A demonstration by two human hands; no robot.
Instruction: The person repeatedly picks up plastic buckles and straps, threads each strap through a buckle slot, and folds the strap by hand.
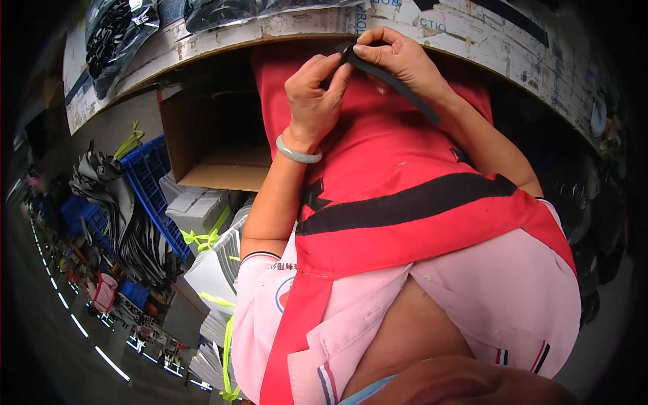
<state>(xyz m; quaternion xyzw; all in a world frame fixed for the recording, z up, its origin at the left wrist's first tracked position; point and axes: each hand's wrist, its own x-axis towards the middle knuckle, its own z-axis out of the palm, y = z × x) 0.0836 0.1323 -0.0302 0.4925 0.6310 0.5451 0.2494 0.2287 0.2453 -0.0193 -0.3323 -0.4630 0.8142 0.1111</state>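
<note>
Close to the table's edge, both of my hands are together on a narrow black strap (398,84). My left hand (316,91) is closed, thumb and fingertips pinching the strap's bunched dark end. With curled fingers my right hand (398,57) grips the same piece just beside it. From there the strap hangs down at a slant below my right hand, over my red apron (378,148). What exactly lies between the fingertips is too small and partly hidden to make out. A pale green bangle (298,154) circles my left wrist.
Beyond my hands runs a worn table edge (270,42) patched with tape. Clear bags of black pieces (115,40) lie on it at the left. Underneath stands an open cardboard box (223,177). Left are a blue crate (150,182), grey stacked sheets (197,210) and long dark strips (125,209).
</note>
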